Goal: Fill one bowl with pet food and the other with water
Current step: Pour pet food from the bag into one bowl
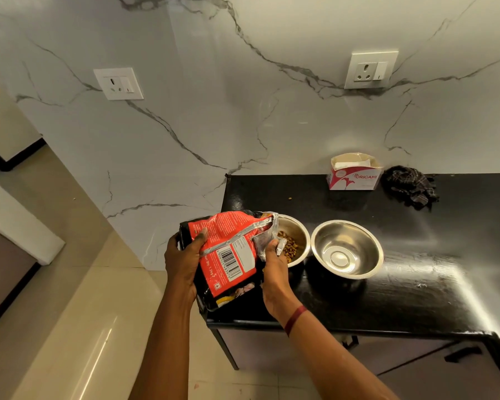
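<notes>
Marble-patterned wall panels carry two sockets, one at left [118, 83] and one at right [371, 69], above a glossy black bench [416, 284] that fills the right half of the head view; pale floor tiles [70, 284] lie to the left. Two steel bowls stand side by side near the bench's left end, rims almost touching. The left bowl [299, 230] holds a shallow layer of brown kibble [290, 247]; the right bowl [347, 249] shows only its bare, shiny bottom. A red-and-black food bag [231, 255], barcode facing up, is tilted with its torn silver mouth over the left bowl's near rim. The left hand [184, 264] wraps around the bag's lower left side, thumb pressed on the red panel. The right hand [274, 269] pinches the silver edge of the bag's mouth, fingers closed on the foil; a dark red band circles that wrist. At the back of the bench, against the wall, sits an open white-and-red tissue box [354, 174], and just to its right a crumpled dark checked cloth [410, 184]. A single kibble piece [289, 198] lies loose on the bench behind the bowls.
</notes>
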